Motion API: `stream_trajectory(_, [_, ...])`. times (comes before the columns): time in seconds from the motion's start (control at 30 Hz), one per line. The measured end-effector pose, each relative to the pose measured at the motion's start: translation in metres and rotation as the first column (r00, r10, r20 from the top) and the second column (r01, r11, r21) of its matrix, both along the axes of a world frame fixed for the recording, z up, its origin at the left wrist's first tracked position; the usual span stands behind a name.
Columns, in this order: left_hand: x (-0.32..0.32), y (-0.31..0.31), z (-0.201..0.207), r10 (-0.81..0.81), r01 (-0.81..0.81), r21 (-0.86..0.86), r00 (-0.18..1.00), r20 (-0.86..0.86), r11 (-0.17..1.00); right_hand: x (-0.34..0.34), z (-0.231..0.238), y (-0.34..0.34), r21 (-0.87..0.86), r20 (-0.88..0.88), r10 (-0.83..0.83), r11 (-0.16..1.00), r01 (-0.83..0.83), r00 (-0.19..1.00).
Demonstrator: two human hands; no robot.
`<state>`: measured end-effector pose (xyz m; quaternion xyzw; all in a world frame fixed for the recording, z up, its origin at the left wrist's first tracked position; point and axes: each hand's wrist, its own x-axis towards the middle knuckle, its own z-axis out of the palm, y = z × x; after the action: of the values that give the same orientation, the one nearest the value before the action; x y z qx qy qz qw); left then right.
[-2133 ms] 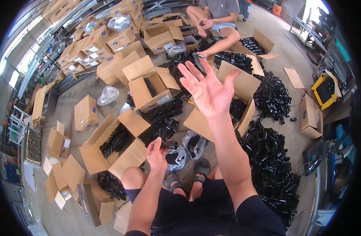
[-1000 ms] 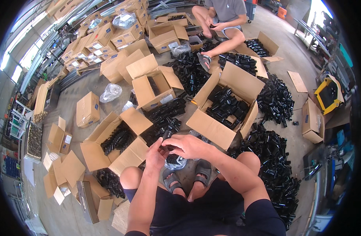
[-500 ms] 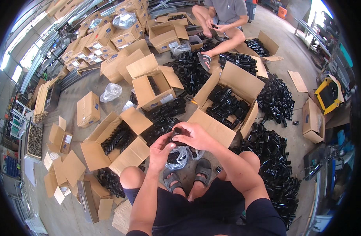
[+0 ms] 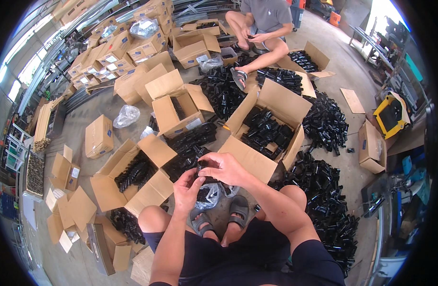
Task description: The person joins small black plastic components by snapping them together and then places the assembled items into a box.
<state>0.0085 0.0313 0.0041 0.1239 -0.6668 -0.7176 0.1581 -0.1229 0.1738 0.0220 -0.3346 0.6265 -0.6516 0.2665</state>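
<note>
Curling closed, the left hand [image 4: 187, 187] and right hand [image 4: 224, 168] both clamp one black cylindrical part [image 4: 201, 164].

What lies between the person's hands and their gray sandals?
In the head view, two clear plastic bags show there, the left one holding black parts.

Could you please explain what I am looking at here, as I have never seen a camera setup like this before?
There is no machine: the left hand and right hand belong to a person whose head-worn fisheye camera looks down, bending straight edges. Both hands hold a small black part; a clear plastic bag shows just below them in the picture. On the floor, one open carton with black parts inside stands ahead to the right, another open carton ahead to the left, and a heap of loose black parts lies at the right. A second person sits farther off.
</note>
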Motion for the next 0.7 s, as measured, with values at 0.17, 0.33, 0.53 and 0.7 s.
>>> stream_trajectory(0.17, [0.003, -0.009, -0.001, -0.104, 0.101, 0.049, 0.992, 0.070, 0.994, 0.001, 0.005, 0.005, 0.066, -0.051, 0.050, 0.997, -0.047, 0.997])
stream_trajectory(0.33, [0.005, 0.000, 0.002, -0.049, 0.051, -0.013, 0.995, 0.088, 0.999, -0.003, 0.009, 0.008, 0.131, -0.136, 0.100, 0.988, -0.082, 0.986])
stream_trajectory(0.53, [0.002, -0.005, -0.008, -0.132, 0.124, 0.077, 0.987, 0.096, 0.989, -0.004, 0.015, 0.013, 0.167, -0.159, 0.116, 0.982, -0.089, 0.980])
stream_trajectory(0.7, [0.000, -0.001, -0.009, -0.100, 0.095, 0.068, 0.992, 0.078, 0.993, -0.003, 0.021, 0.012, 0.194, -0.120, 0.129, 0.975, -0.105, 0.984])
